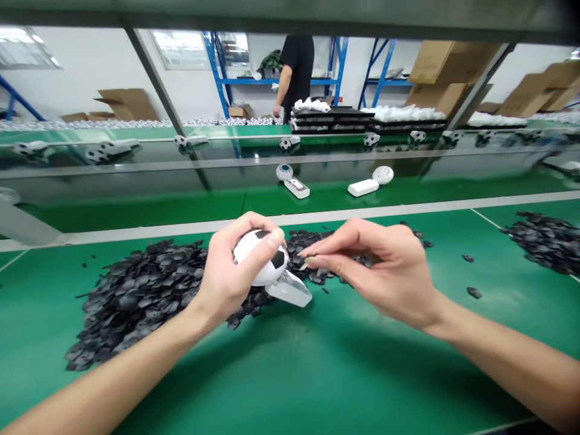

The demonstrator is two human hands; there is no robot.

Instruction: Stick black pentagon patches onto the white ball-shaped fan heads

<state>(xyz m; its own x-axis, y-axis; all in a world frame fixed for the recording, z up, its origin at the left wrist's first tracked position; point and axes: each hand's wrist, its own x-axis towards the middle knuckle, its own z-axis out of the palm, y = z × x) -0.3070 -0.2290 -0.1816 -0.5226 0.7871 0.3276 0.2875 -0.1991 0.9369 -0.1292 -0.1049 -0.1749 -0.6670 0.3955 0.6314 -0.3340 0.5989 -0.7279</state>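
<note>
My left hand is wrapped round a white plastic unit with a soccer-ball head. Black patches show on the ball, and its white rectangular body sticks out below, tilted toward the lower right. Just to the right, my right hand pinches a small dark piece between thumb and forefinger; the fingertips mostly cover it. Its outline is too small to make out fully. Beneath and behind both hands lie heaps of flat black plastic pieces, the larger pile at the left and a smaller pile between the hands.
Two white ball-headed units, a left one and a right one, lie on the green belt beyond a white rail. Another black pile sits at the right. Farther back stand stacked black trays and a person.
</note>
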